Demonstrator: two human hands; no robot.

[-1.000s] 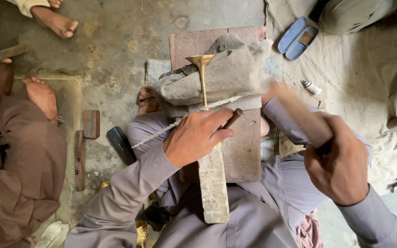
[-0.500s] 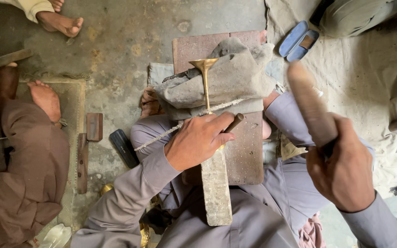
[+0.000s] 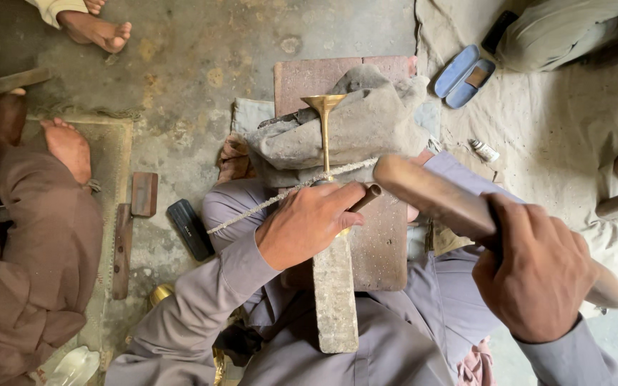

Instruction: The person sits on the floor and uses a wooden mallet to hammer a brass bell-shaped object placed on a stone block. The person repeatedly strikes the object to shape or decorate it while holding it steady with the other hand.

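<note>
Overhead view of a seated worker: the left hand (image 3: 307, 223) is closed around a short brown punch-like tool (image 3: 366, 197) set against the stem of a brass trumpet-shaped piece (image 3: 324, 129), which stands with its flared end away from the worker, resting on a grey cloth bundle (image 3: 373, 121) over a reddish slab (image 3: 309, 75). The right hand (image 3: 534, 268) is clenched around the handle of a wooden mallet (image 3: 434, 194), whose head is raised just right of the tool. A cord (image 3: 280, 196) crosses below the brass piece; a long stone bar (image 3: 335, 300) lies under the left hand, and 1 blue sandal (image 3: 459, 77) lies on the floor beyond.
</note>
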